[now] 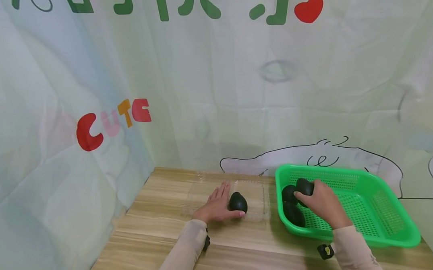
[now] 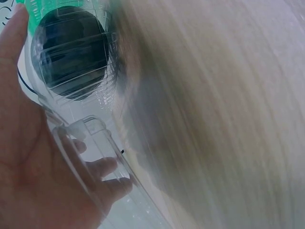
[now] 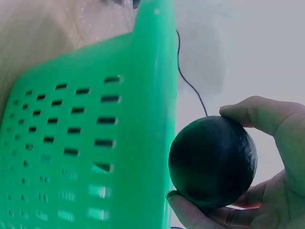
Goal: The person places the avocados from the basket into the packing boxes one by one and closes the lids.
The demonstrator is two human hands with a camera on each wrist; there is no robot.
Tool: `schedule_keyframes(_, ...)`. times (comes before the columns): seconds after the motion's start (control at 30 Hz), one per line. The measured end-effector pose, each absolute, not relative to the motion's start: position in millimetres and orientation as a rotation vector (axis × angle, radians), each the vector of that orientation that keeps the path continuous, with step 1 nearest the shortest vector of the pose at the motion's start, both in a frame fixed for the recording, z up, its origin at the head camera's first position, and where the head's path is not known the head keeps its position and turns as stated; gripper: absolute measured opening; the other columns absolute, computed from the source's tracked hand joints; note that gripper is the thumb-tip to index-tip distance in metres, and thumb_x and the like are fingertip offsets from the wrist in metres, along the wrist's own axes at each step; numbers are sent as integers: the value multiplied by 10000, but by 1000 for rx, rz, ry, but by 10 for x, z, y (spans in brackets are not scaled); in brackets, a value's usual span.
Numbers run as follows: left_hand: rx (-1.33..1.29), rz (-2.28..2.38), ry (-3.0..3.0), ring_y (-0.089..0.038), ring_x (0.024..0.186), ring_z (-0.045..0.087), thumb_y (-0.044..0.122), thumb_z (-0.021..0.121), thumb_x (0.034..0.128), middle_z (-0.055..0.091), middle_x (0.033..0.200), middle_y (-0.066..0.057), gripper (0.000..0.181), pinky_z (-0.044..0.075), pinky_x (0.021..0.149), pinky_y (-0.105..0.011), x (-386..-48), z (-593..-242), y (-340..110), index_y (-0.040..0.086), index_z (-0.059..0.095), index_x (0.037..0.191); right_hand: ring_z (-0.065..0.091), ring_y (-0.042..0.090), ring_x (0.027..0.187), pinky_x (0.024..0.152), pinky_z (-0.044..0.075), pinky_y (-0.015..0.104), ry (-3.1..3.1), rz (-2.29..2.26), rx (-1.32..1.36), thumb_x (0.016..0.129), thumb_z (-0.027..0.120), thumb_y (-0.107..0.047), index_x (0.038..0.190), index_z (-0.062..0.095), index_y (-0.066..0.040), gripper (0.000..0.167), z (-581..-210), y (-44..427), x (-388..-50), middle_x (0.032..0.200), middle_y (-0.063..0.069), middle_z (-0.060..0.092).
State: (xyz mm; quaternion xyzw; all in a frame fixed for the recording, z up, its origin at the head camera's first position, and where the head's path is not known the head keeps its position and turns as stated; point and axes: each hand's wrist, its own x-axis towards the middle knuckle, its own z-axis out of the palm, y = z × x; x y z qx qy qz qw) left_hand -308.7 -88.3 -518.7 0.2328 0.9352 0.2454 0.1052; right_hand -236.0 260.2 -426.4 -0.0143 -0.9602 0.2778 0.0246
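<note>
Fingers (image 3: 248, 110) of the right hand (image 1: 325, 201) grip an avocado (image 3: 212, 162) over the green basket (image 3: 155, 119); left hand (image 1: 216, 206), fingers straight, touches a clear box (image 1: 257, 191).

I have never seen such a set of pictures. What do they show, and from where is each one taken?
No machine shows here: a person works with a bare left hand and a bare right hand. The wide picture comes from a head-worn camera; the two close ones from the left and right wrists. On the wood-grain table are a clear plastic container, holding one dark, rounded, avocado-like fruit, and a bright green plastic basket with two similar fruits in it. The right hand grips another dark, rounded fruit at the basket. The left hand, fingers extended, rests on the container.
</note>
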Motion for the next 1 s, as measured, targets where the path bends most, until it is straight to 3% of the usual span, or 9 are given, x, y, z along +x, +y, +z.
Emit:
schedule_keyframes(0.5, 684, 725, 2744, -398, 1560, 73, 768, 634, 822, -10, 1711, -152, 1231, 158, 1226, -585, -3080, -5174, -884, 55, 49, 1636, 620, 265, 795, 562, 480, 360, -2931, 870, -80, 922, 669, -564, 1340, 470, 161, 860, -4312, 2454, -2252, 1117, 295, 633)
schedule_keyframes(1.0, 678, 722, 2749, -397, 1559, 82, 773, 629, 821, -6, 1712, -148, 1231, 174, 1215, -605, -3088, -5185, -880, 61, 44, 1638, 645, 271, 828, 552, 474, 351, -2851, 852, -155, 899, 661, -622, 1351, 521, 81, 848, -4466, 2290, -2218, 1153, 249, 653)
